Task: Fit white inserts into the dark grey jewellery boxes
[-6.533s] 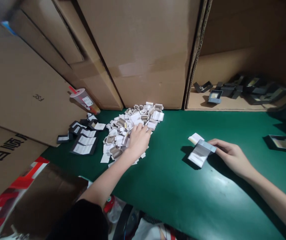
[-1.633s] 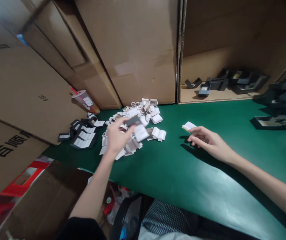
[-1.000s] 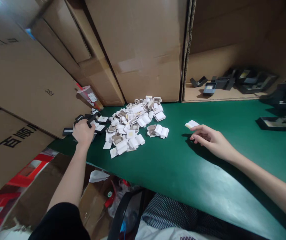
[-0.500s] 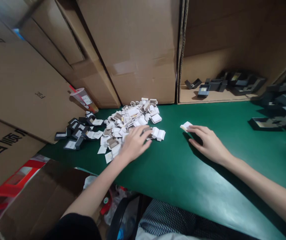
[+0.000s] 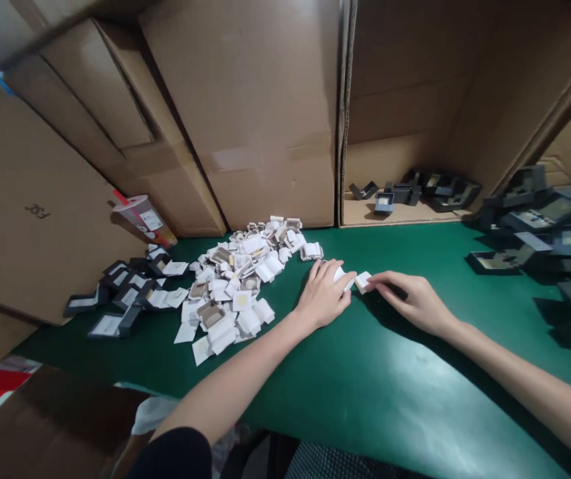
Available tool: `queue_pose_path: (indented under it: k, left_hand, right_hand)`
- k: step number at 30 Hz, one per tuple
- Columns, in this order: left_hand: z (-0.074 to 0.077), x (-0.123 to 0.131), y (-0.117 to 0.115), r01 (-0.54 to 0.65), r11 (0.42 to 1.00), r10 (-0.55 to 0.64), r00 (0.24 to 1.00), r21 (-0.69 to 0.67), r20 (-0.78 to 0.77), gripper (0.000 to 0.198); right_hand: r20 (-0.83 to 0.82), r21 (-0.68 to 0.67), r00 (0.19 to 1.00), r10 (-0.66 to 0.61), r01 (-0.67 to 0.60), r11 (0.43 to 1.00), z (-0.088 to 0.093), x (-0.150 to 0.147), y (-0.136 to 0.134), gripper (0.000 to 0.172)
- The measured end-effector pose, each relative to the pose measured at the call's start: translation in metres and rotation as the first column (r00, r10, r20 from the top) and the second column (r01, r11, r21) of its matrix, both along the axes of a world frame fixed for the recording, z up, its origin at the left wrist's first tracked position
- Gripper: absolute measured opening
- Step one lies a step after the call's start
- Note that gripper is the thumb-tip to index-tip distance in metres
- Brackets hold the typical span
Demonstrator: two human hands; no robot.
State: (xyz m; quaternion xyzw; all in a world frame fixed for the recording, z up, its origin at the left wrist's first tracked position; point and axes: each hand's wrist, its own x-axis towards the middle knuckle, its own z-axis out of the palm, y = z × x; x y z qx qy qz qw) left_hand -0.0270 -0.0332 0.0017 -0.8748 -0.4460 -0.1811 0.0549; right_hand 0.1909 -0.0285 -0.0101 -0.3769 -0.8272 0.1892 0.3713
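Table green; white pile at nine o'clock from left hand, which half-curls over card, grip hidden. Right hand nearly closed, pinching tab at its ten o'clock. Step, likely: pairing these; next needs steady pinch.

White piece part-hidden by left fingers

On my feed, I read "FSC" on the cardboard box at left; the label on the cup is illegible.
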Motion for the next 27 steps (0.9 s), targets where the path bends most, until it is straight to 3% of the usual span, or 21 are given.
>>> queue_pose_path:
  k: [3,6,11,13,15,17,20,24,27]
  left_hand:
    - [0.000,-0.001,0.000,0.029,0.999,-0.029,0.999,0.025,0.017,0.034]
    - [0.000,-0.004,0.000,0.063,0.998,-0.064,0.997,0.024,0.039,0.038]
    - [-0.001,-0.006,0.001,0.122,0.993,-0.121,0.989,0.001,0.081,0.054]
    - [-0.001,-0.006,0.001,0.139,0.990,-0.139,0.986,0.002,0.092,0.060]
    - [-0.001,-0.006,0.002,0.145,0.989,-0.146,0.985,0.018,0.092,0.065]
    - [-0.001,-0.006,0.002,0.140,0.989,-0.143,0.986,0.044,0.085,0.068]
    - [0.000,-0.006,0.002,0.132,0.989,-0.137,0.988,0.071,0.075,0.067]
    - [0.002,-0.007,0.001,0.146,0.988,-0.151,0.983,0.057,0.105,0.058]
    - [0.005,-0.006,0.000,0.189,0.981,-0.191,0.952,0.033,0.238,0.040]
  right_hand:
    - [0.003,0.179,0.979,-0.204,0.200,0.963,-0.003,0.009,0.033,0.020]
    - [0.158,0.289,0.882,-0.444,0.388,0.875,-0.001,0.017,0.081,0.032]
    - [0.214,0.295,0.803,-0.556,0.489,0.821,0.009,0.020,0.151,0.058]
    - [0.244,0.278,0.782,-0.574,0.510,0.814,0.012,0.019,0.168,0.057]
    - [0.270,0.261,0.765,-0.585,0.526,0.809,0.015,0.017,0.177,0.045]
    - [0.270,0.261,0.755,-0.598,0.540,0.800,0.016,0.016,0.178,0.034]
    - [0.222,0.292,0.758,-0.614,0.549,0.783,0.018,0.013,0.164,0.030]
    - [0.207,0.315,0.820,-0.534,0.461,0.830,0.016,0.012,0.115,0.024]
    - [0.202,0.342,0.890,-0.409,0.327,0.881,0.008,0.018,0.067,0.023]
